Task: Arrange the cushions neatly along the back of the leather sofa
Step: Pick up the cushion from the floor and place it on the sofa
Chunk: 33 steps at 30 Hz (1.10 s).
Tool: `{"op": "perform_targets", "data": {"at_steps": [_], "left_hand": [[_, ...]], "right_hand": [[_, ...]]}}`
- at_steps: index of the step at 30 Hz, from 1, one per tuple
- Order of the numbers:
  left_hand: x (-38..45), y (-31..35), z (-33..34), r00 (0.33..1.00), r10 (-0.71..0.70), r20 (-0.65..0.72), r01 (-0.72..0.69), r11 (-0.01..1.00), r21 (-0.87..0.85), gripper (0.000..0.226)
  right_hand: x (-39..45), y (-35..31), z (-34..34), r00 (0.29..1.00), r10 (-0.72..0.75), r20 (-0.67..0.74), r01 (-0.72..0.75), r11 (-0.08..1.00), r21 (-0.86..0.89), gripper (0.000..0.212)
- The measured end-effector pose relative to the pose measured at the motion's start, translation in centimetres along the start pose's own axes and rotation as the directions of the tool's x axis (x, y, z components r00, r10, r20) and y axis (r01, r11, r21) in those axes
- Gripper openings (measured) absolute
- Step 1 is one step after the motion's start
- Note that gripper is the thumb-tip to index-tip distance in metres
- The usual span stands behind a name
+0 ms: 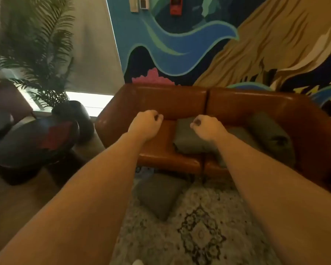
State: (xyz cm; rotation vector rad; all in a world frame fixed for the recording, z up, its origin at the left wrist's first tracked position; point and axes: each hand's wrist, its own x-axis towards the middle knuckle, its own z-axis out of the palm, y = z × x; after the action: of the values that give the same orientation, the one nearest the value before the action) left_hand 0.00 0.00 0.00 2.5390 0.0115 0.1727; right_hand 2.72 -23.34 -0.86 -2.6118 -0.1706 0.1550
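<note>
Nowhere legible writing, only cushions (pixel 191 138).

Grey-green cushions scattered on and below a brown leather sofa (pixel 180 100).
One cushion (pixel 189 138) lay flat on the seat, another (pixel 269 131) slumped by the right arm, a third (pixel 161 194) lay on the rug.

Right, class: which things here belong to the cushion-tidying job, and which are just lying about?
Part of the job:
leather sofa
flat cushion on the seat
cushion at the right arm
cushion on the rug

Just there:
potted palm
round side table
patterned rug
wall mural
</note>
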Motion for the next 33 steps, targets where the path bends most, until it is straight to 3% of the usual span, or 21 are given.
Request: {"op": "perform_targets", "data": {"at_steps": [7, 16, 22, 33], "left_hand": [[3.9, -7.9, 1.2, 0.98, -0.02, 0.198, 0.011, 0.999, 0.047, 0.041], [8.7, -15.6, 5.9, 0.952, -0.03, 0.304, 0.008, 0.997, 0.074, 0.038], [11.7, -20.6, 12.0, 0.955, -0.048, 0.292, 0.025, 0.996, 0.084, 0.039], [16.3, -34.9, 31.3, 0.959, -0.088, 0.268, 0.062, 0.993, 0.102, 0.039]], "right_hand": [[3.3, -3.4, 6.4, 0.984, 0.164, 0.071, -0.165, 0.986, 0.007, 0.037], [8.3, -3.6, 13.1, 0.966, 0.229, 0.117, -0.228, 0.973, -0.024, 0.039], [12.7, -0.1, 20.3, 0.96, 0.244, 0.137, -0.24, 0.97, -0.049, 0.042], [22.2, 12.8, 41.2, 0.939, 0.325, 0.112, -0.339, 0.931, 0.138, 0.037]]}}
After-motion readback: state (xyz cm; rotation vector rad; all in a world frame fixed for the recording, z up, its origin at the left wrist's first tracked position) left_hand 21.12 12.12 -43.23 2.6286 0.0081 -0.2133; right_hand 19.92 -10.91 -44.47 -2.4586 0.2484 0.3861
